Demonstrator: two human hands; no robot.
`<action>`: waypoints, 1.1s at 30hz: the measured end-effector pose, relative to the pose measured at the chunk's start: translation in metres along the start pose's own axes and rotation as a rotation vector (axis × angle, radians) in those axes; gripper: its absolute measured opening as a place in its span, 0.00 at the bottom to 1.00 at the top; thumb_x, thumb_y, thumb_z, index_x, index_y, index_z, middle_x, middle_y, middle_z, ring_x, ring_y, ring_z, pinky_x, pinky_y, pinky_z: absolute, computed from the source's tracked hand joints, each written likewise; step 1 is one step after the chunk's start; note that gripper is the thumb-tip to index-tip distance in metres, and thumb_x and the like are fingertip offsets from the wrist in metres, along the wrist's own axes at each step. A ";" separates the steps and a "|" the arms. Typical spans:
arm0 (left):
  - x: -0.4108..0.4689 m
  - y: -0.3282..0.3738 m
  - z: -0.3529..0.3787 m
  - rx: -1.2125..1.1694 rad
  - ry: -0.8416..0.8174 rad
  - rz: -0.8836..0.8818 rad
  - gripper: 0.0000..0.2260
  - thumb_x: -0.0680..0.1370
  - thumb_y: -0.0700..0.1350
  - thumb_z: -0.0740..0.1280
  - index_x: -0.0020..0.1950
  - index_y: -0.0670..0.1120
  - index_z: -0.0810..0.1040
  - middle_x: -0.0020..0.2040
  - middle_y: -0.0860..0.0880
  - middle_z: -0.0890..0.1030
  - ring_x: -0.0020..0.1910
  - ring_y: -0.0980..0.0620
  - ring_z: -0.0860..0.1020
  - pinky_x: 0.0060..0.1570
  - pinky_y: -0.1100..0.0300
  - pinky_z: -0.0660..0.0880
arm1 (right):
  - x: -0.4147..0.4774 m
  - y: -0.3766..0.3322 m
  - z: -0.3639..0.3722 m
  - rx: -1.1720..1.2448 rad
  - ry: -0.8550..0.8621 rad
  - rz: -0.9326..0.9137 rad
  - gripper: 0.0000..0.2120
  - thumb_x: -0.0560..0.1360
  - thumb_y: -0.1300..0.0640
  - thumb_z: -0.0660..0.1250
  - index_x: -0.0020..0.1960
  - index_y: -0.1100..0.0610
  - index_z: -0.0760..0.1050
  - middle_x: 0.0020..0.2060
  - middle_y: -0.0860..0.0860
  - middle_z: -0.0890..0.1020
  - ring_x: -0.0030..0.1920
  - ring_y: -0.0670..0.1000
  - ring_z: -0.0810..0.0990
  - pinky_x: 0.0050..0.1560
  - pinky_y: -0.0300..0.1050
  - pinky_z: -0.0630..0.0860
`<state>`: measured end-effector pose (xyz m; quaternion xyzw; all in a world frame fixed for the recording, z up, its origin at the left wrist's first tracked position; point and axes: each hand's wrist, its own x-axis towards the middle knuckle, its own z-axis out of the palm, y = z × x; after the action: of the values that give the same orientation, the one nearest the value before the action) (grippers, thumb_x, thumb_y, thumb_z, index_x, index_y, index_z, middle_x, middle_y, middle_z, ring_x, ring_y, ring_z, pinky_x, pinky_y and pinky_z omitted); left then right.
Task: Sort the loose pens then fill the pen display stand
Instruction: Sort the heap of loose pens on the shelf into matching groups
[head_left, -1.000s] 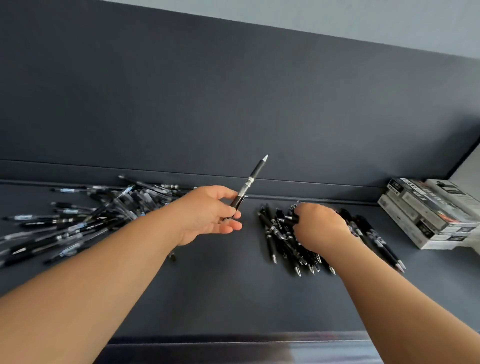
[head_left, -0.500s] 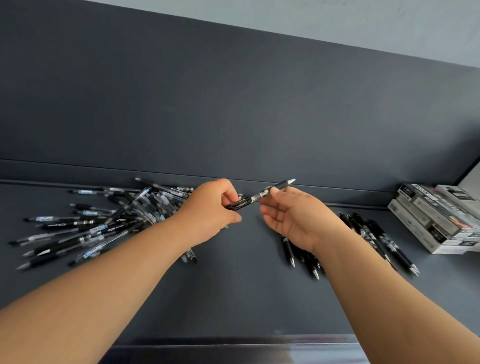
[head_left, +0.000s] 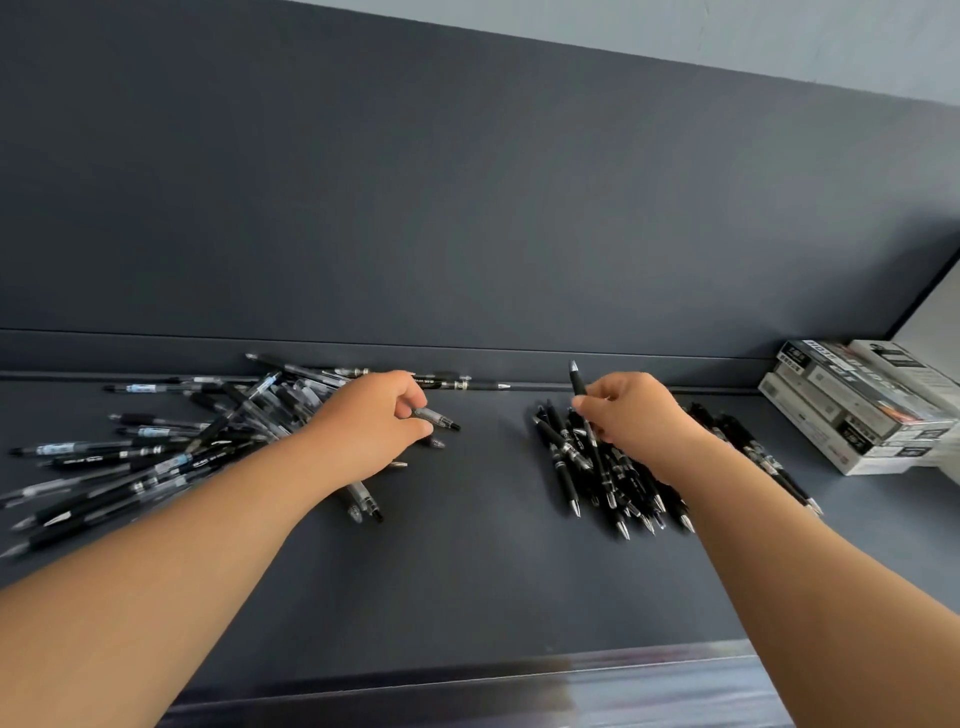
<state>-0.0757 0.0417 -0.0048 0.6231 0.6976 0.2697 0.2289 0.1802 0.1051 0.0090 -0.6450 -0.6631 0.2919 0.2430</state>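
I see my left hand (head_left: 374, 421) low over the dark shelf (head_left: 467, 571), thumb and forefinger pinching a clear-barrelled pen (head_left: 436, 418) that sticks out to the right, its dark end apart from the surface as far as I can tell. Behind and to the left of that hand lies the loose pile (head_left: 171, 447), a tangle of clear and black pens fanned across the shelf, with a few poking out under my wrist.

My right hand (head_left: 634, 415) sits over the sorted bunch (head_left: 608, 467) of black pens, which lie roughly side by side with their silver tips toward me. Its fingers are curled and pressed around a black pen (head_left: 576, 379) that stands tilted up above the knuckles.

One long black pen (head_left: 467, 385) lies alone along the back ledge between the two hands. At the far right a stack of pen boxes (head_left: 852, 410) rests closed on the shelf; I cannot tell what is inside them.
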 end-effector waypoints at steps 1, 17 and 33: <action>0.001 -0.003 0.000 0.018 0.000 -0.007 0.06 0.75 0.48 0.69 0.50 0.54 0.76 0.47 0.56 0.76 0.46 0.54 0.77 0.48 0.56 0.76 | 0.001 0.002 0.002 -0.141 0.010 -0.016 0.08 0.74 0.51 0.69 0.44 0.56 0.76 0.30 0.48 0.75 0.34 0.50 0.74 0.39 0.42 0.69; -0.002 -0.041 -0.032 0.169 0.075 -0.071 0.08 0.75 0.47 0.69 0.54 0.52 0.77 0.49 0.54 0.77 0.50 0.52 0.76 0.50 0.58 0.71 | -0.004 -0.059 0.060 -0.345 -0.004 -0.329 0.08 0.77 0.53 0.65 0.54 0.55 0.75 0.47 0.51 0.80 0.49 0.54 0.77 0.47 0.44 0.71; -0.001 -0.087 -0.057 0.333 -0.011 -0.025 0.12 0.77 0.41 0.66 0.56 0.56 0.79 0.50 0.53 0.71 0.52 0.52 0.71 0.52 0.58 0.70 | 0.012 -0.081 0.140 -0.443 -0.222 -0.366 0.11 0.75 0.56 0.67 0.57 0.53 0.77 0.51 0.51 0.82 0.54 0.54 0.78 0.53 0.45 0.75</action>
<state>-0.1781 0.0283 -0.0198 0.6453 0.7390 0.1440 0.1295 0.0244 0.1069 -0.0346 -0.5163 -0.8382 0.1602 0.0712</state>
